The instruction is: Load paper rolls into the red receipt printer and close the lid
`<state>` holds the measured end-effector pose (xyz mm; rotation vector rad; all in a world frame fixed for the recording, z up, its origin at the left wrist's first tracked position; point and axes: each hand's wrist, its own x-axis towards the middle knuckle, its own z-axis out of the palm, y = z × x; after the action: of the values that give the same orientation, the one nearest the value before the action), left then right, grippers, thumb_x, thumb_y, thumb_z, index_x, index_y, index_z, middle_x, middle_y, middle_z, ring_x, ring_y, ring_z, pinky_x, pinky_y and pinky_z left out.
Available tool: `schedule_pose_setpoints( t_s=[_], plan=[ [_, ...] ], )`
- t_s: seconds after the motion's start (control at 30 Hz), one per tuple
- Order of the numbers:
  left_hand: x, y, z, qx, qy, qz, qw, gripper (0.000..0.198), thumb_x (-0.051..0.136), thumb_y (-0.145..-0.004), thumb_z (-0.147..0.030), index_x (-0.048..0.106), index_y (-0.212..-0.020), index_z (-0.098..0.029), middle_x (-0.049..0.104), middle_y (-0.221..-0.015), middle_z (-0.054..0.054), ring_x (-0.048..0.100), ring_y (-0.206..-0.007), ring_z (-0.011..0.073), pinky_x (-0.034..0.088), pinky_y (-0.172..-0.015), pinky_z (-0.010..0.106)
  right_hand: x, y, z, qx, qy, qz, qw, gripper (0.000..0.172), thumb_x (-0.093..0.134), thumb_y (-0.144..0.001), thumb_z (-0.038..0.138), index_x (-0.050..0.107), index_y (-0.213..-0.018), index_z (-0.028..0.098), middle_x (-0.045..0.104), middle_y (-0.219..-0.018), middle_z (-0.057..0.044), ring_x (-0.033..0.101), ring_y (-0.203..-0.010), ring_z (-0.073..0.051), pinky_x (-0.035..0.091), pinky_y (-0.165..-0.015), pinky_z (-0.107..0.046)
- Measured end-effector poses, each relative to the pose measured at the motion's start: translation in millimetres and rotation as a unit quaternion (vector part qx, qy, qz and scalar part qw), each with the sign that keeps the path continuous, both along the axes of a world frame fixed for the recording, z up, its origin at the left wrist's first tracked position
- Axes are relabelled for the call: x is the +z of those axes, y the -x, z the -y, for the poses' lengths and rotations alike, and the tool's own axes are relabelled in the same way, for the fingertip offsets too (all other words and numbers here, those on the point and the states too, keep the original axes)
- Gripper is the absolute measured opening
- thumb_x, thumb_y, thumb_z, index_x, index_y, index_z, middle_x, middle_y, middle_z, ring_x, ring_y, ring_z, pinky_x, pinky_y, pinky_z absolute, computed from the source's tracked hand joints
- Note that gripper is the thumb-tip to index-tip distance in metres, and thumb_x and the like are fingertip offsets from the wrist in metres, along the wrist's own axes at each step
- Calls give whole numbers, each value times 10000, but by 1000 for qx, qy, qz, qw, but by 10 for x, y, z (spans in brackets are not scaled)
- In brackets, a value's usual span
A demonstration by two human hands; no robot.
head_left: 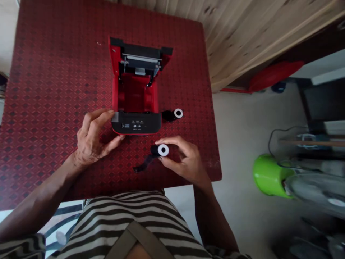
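Note:
A red and black label printer (136, 123) stands on the table with its lid (141, 54) raised and its red inner bay showing no roll. My left hand (93, 135) holds the printer's front left corner, fingers on top by a grey patch and thumb low at the front edge. Just in front of the printer, my right hand (183, 158) grips a black ribbon roll (163, 150) with a white-ended core between thumb and fingers. A strip of dark film (142, 166) trails from that roll to the left. A second black ribbon roll (178, 113) lies right of the printer.
The red patterned table (54, 72) ends at its right edge beside a pale floor (234, 144). A wooden plank wall (185, 10) borders the far side. A green bucket (265, 176) stands on the floor at right, near a cable and blurred items.

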<state>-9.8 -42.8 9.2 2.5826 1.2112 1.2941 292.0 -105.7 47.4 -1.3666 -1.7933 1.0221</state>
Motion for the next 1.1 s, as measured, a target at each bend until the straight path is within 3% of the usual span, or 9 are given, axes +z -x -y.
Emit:
schedule_pose_setpoints(
  t_s=[0.1,0.17,0.37,0.5,0.57,0.67,0.83,0.93,1.1],
  plan=[
    [-1,-8,2,-1,7,10,1000,794,856,-867,-478,526,-1507,-143,683,-1320,166,666,-1229,276,610,-1039,416,-324,90,76,-57,-2,-7,998,289,779,-845,197,718,-1122,248,819,-1120,-49,783,-1036,-213,618,-937,-396],
    [1,-8,6,-1,8,9,1000,799,861,-860,-494,529,-1503,-154,686,-1318,156,667,-1210,269,609,-1025,415,-438,128,87,-67,-11,-10,998,288,782,-851,209,716,-1129,247,814,-1135,-53,779,-1046,-212,614,-962,-404],
    [4,1,2,3,5,5,1000,786,851,-876,-458,513,-1520,-158,688,-1333,145,666,-1201,262,604,-1010,406,-329,-68,76,-36,2,-35,999,442,895,-812,321,729,-1214,245,791,-1226,-79,766,-1101,-227,635,-942,-407],
    [-10,4,-17,11,-13,-2,1000,780,823,-883,-512,522,-1519,-176,709,-1286,132,678,-1170,257,613,-972,395,-306,-357,-117,-203,-16,-61,977,180,775,-923,376,746,-1060,262,801,-1065,-39,769,-971,-192,643,-857,-371],
    [-16,9,-22,10,-17,-1,1000,784,835,-872,-499,534,-1508,-153,715,-1266,144,685,-1156,257,614,-966,389,-384,-433,-290,-266,-47,-33,962,246,782,-895,353,726,-1120,271,782,-1111,-41,751,-1005,-197,635,-869,-377],
    [-14,15,-20,7,-14,5,1000,790,851,-859,-479,544,-1500,-132,717,-1264,162,690,-1161,263,618,-971,391,-555,-415,-548,-235,-76,5,969,490,869,-780,328,691,-1233,268,739,-1243,-69,723,-1077,-235,627,-871,-404],
    [11,4,-17,4,-10,9,1000,786,849,-866,-466,530,-1517,-163,716,-1287,152,695,-1176,268,635,-976,403,-716,-282,-727,-222,-96,5,970,278,801,-834,317,723,-1090,240,763,-1076,-43,723,-985,-225,612,-905,-434],
    [18,-5,-19,0,-8,7,1000,790,865,-855,-430,534,-1514,-147,711,-1290,160,695,-1187,276,634,-1000,410,-472,-323,-635,-228,-70,-61,969,302,801,-831,302,718,-1117,254,769,-1139,-37,741,-1025,-217,627,-912,-412],
    [7,-15,8,6,6,12,1000,787,856,-869,-399,500,-1541,-199,699,-1317,125,695,-1206,284,643,-1023,438,554,-401,-406,-114,-104,-46,987,309,782,-893,236,734,-1194,287,786,-1159,-22,748,-1077,-230,621,-978,-412]
  ],
)
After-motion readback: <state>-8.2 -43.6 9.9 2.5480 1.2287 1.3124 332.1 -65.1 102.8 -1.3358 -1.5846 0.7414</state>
